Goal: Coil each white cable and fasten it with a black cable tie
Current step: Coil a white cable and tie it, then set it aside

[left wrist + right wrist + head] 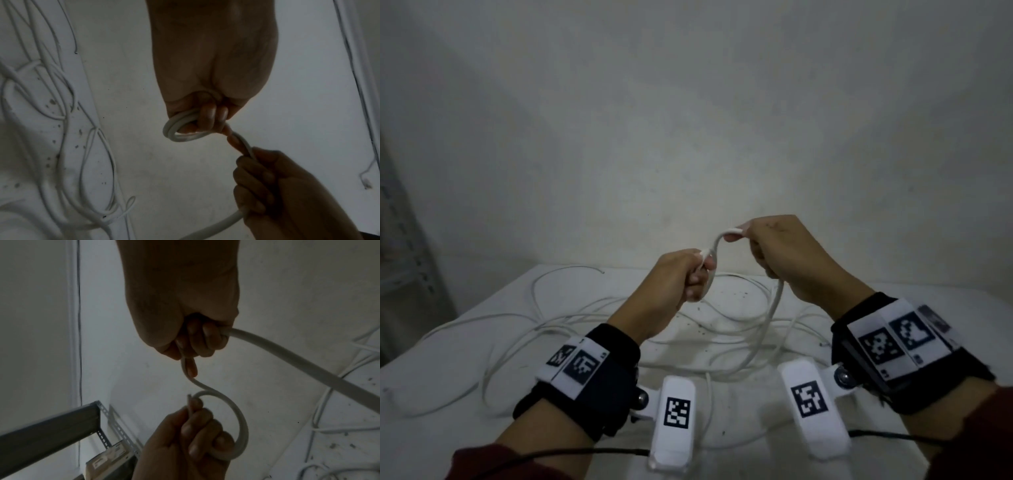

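Observation:
Both hands are raised above the white table with one thick white cable between them. My left hand grips a small coil of that cable, two turns looped round its curled fingers. From the coil a short arc of cable rises to my right hand, which pinches it with thumb and forefinger while the other fingers curl round the same cable. Below the right hand the cable hangs down to the table. No black cable tie shows in any view.
Several thin white cables lie tangled across the table under and left of the hands. A bare wall stands just behind the table. A grey metal shelf frame is off the table's left side.

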